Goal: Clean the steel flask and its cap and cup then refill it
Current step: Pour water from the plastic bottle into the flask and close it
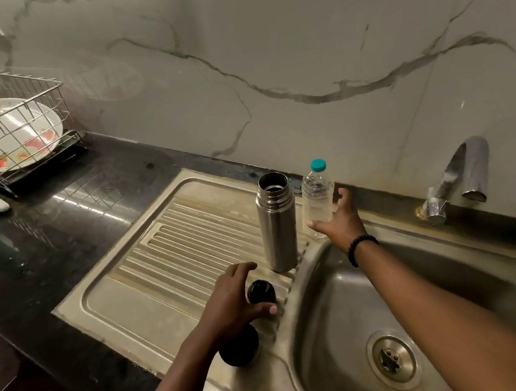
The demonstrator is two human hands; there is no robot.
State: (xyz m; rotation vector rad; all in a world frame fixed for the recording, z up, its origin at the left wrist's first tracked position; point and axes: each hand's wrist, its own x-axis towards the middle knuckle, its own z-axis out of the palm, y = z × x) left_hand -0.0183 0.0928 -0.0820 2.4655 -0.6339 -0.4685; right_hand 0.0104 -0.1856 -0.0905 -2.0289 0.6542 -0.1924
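Observation:
The steel flask [277, 222] stands upright and uncapped on the ribbed drainboard [148, 280], near the sink's edge. Right beside it is a clear plastic water bottle [317, 199] with a teal lid; my right hand [338, 219] has its fingers spread around the bottle's lower right side, touching it. My left hand [236, 300] curls around a small black cap [261, 292] resting on the drainboard in front of the flask. A larger black cup [240, 347] sits just below that hand, partly hidden by my wrist.
The steel sink basin [467, 290] with its drain lies at the right, and a chrome tap [460, 177] is above it. A wire dish rack [0, 111] with a soiled plate stands at the far left on the black counter, next to a white scrap and a teal object.

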